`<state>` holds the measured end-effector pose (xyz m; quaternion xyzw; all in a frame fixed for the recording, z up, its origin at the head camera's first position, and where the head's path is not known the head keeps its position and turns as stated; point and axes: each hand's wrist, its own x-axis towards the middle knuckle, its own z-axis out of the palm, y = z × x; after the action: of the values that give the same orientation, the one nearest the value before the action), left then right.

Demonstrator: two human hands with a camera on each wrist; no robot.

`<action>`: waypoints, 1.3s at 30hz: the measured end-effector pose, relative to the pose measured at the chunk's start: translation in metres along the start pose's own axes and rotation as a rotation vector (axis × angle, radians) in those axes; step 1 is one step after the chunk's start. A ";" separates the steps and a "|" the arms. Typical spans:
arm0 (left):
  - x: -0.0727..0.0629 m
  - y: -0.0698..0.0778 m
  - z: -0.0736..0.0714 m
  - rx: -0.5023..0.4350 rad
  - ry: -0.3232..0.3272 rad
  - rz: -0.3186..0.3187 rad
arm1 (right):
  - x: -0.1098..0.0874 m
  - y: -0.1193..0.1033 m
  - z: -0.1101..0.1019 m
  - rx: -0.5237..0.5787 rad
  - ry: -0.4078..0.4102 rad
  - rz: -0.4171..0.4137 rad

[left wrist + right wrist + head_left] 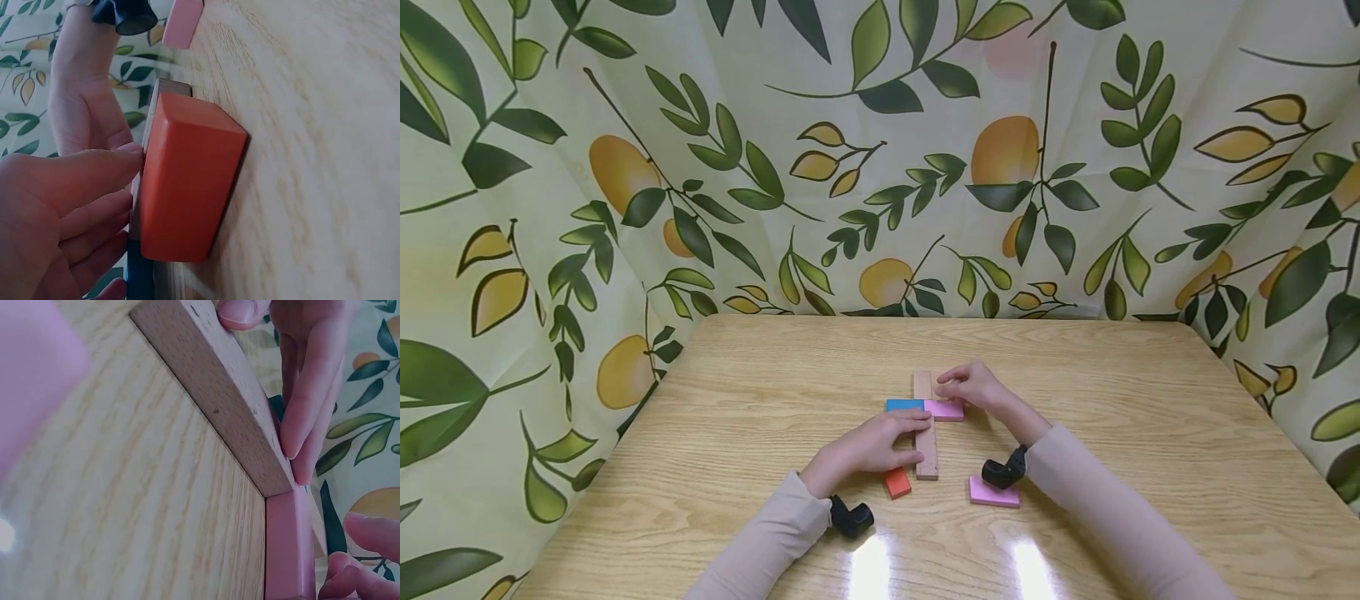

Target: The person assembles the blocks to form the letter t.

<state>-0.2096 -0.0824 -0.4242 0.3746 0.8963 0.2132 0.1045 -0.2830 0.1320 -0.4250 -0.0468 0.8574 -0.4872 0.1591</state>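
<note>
My left hand (pixel 874 442) reaches over a plain wooden block (pixel 927 457), its extended fingers and thumb resting on the top. A blue block (pixel 904 405) and a pink block (pixel 945 410) lie end to end across that block's far end. Beyond them a second plain wooden block (pixel 922 385) points away from me. My right hand (pixel 976 388) hovers by this far block and the pink one, fingers loosely bent; I see nothing held in it. Close below the left hand lies an orange-red block (pixel 190 181), apart from the right wrist's pink block (pixel 290 544).
Another pink block (pixel 994 493) lies on the wooden table (pixel 760 383) under the right wrist, by its black camera (pixel 1004 468). A second black camera (pixel 852 517) sits at the left wrist. A leaf-patterned cloth (pixel 880 200) hangs behind the table's far edge.
</note>
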 end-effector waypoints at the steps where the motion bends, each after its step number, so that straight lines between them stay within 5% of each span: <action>1: 0.000 -0.001 0.000 0.005 0.002 0.006 | -0.001 0.000 0.000 0.000 -0.004 -0.002; 22: 0.001 -0.003 0.000 0.003 -0.008 0.003 | -0.024 -0.005 0.006 -0.002 -0.050 -0.023; 39: 0.000 -0.003 -0.001 -0.003 0.009 0.036 | -0.045 -0.005 0.010 0.083 -0.170 -0.077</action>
<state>-0.2112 -0.0847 -0.4250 0.3896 0.8896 0.2179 0.0972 -0.2380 0.1320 -0.4149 -0.1143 0.8175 -0.5222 0.2144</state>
